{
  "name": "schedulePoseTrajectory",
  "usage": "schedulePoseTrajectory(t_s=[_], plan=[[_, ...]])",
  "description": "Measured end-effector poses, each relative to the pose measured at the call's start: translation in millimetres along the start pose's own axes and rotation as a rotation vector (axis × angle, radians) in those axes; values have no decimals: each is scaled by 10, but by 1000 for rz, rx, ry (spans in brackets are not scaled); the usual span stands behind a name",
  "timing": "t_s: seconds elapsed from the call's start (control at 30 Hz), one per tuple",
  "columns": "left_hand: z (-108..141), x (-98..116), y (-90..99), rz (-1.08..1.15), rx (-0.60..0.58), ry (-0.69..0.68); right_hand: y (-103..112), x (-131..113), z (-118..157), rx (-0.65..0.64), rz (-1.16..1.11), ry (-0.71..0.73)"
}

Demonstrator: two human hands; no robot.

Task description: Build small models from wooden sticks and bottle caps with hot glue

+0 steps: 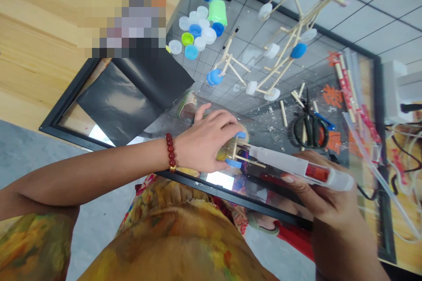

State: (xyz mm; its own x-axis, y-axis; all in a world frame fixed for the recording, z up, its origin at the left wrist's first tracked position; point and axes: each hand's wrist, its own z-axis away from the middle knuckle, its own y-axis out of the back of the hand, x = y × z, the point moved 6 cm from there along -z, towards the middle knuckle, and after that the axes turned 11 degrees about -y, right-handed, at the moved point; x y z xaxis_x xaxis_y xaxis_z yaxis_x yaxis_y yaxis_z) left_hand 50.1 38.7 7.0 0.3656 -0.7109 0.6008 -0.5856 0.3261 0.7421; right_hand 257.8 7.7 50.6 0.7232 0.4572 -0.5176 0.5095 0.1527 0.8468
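My left hand (211,140), a red bead bracelet at its wrist, pinches a small frame of thin wooden sticks (250,161) with blue bottle caps (233,163) at the ends of its crosspiece. In my right hand (329,197) is a white hot glue gun (290,162) with a red panel on its side. Its nozzle points left and sits at the sticks; whether it touches them I cannot tell. Beyond my left fingers a small patterned cup (188,104) lies tipped. To the right of the frame are black-handled scissors (309,129).
Farther back on the glass tabletop stand a large stick vehicle with cap wheels (280,66) and a smaller stick piece (227,59). Loose bottle caps (195,30) cluster behind them. A black sheet (132,92) lies left. Glue sticks (349,83) and cables (400,149) are at right.
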Motion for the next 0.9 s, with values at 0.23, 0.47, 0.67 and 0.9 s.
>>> schedulePoseTrajectory(t_s=[0.23,0.47,0.67,0.9], plan=[[1,-3,6,-3,3,-4,-2,-24,3,-78,1,116],[2,-5,-4,4,-6,-9,9,-40,-6,-89,37,137],[0,-10,0,-7,1,0,25,-50,-5,-73,33,170],[-2,-9,3,-10,2,2,16,-80,-27,-49,48,191]])
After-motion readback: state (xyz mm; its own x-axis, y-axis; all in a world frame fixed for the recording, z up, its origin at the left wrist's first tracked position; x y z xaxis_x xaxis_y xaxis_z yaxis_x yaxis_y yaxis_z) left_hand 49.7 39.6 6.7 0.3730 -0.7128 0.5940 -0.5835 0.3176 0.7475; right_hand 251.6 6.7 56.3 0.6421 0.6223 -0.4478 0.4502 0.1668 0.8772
